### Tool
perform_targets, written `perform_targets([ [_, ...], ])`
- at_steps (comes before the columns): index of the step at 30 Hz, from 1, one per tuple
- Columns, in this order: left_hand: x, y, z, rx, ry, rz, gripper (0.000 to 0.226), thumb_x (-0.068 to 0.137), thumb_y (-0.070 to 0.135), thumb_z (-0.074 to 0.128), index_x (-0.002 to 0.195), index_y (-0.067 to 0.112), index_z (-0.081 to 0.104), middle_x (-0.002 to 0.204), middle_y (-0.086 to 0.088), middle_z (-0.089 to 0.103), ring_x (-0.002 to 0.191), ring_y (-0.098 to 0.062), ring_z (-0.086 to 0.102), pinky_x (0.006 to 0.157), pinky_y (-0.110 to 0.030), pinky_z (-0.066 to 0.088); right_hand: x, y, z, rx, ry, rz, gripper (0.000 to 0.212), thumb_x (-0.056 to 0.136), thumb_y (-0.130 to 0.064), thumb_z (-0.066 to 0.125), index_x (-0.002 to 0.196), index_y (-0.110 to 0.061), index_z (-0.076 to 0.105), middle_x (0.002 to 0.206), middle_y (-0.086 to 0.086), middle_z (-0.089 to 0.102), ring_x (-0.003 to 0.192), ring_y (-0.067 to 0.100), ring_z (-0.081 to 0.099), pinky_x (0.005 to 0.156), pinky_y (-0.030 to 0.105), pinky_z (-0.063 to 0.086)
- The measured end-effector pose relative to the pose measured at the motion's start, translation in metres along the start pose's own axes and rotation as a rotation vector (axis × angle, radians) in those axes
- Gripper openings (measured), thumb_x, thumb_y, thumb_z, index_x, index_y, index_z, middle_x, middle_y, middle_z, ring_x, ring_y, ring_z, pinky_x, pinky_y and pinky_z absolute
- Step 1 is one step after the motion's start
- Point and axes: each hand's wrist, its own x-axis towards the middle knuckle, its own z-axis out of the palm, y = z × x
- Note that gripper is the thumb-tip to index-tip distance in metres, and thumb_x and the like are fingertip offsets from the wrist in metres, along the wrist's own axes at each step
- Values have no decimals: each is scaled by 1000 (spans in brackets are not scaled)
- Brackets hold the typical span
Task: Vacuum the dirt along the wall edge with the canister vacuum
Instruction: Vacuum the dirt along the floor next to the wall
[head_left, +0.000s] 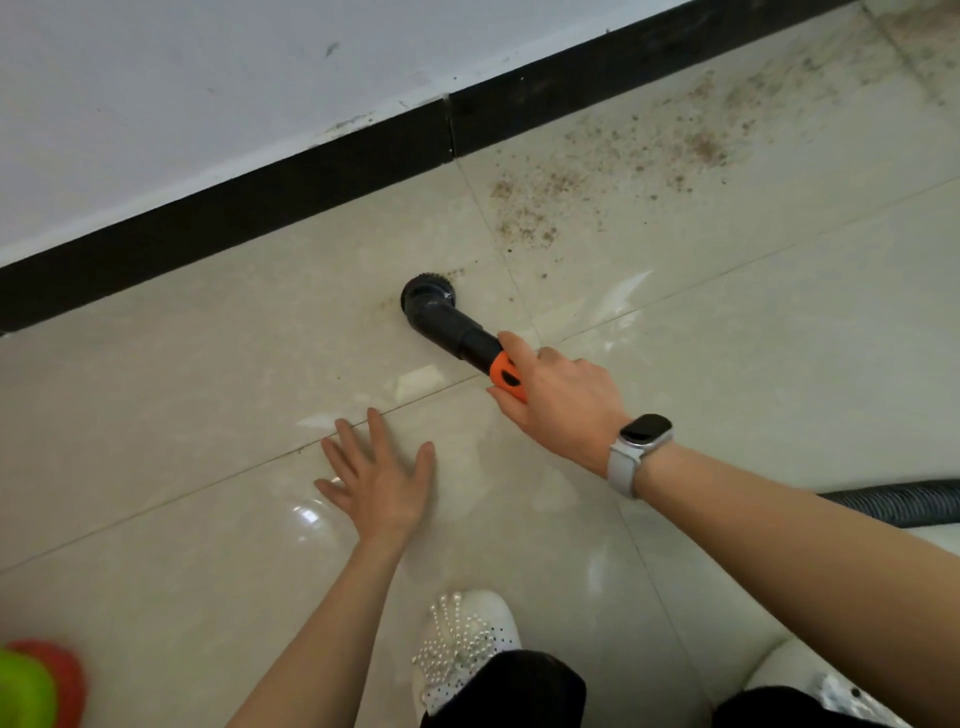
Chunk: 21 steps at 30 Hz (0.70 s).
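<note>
My right hand (563, 400) grips the orange handle (506, 375) of the vacuum wand. The wand's black round brush nozzle (430, 297) sits on the cream floor tile, a short way out from the black baseboard (270, 205). Brown dirt (613, 171) is scattered over the tiles to the right of the nozzle, along the wall edge, with a few specks right by the brush. My left hand (379, 480) lies flat on the floor with its fingers spread, holding nothing. The ribbed grey hose (904, 501) runs off the right edge. The canister is out of view.
A white wall (208, 78) rises above the baseboard. My white beaded shoe (462, 639) and dark trouser legs are at the bottom centre, a second shoe (831, 691) at the bottom right. A blurred red and green object (36, 686) sits in the bottom left corner.
</note>
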Motion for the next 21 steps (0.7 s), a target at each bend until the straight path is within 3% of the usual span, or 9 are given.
perform_targets([
  [4, 0, -3, 15, 12, 27, -10, 79, 89, 62, 32, 150, 31, -7, 157, -5, -21, 142, -26, -25, 109, -56, -16, -7, 34, -14, 11, 20, 113, 50, 90, -49, 47, 131, -24, 35, 78, 1, 54, 61, 26, 53, 53, 29, 39],
  [10, 3, -4, 23, 37, 32, -24, 80, 86, 65, 26, 150, 31, -9, 157, -5, -22, 142, -25, -25, 109, -56, -16, 22, 35, -24, 97, -43, 184, 45, 90, -46, 51, 127, -21, 43, 75, 1, 52, 51, 14, 41, 45, 24, 29],
  [16, 4, -5, 23, 57, 16, -17, 81, 85, 68, 20, 148, 32, -14, 155, -5, -26, 140, -26, -29, 108, -56, -18, 49, 15, -38, 442, -203, 206, 29, 88, -39, 55, 110, -21, 50, 77, -4, 56, 54, 17, 59, 42, 23, 49],
  [18, 4, -5, 23, 56, 15, -17, 81, 85, 68, 19, 148, 31, -14, 155, -5, -26, 140, -26, -29, 108, -56, -18, 48, 1, -34, 420, -241, 153, 31, 88, -39, 56, 112, -20, 51, 81, -1, 59, 60, 20, 60, 47, 27, 51],
  [21, 3, -6, 22, 58, 18, -8, 80, 86, 68, 20, 149, 31, -14, 155, -6, -26, 140, -27, -28, 108, -55, -19, 45, -25, -21, 341, -284, 69, 41, 88, -41, 56, 123, -19, 49, 97, 8, 65, 80, 30, 62, 69, 36, 52],
])
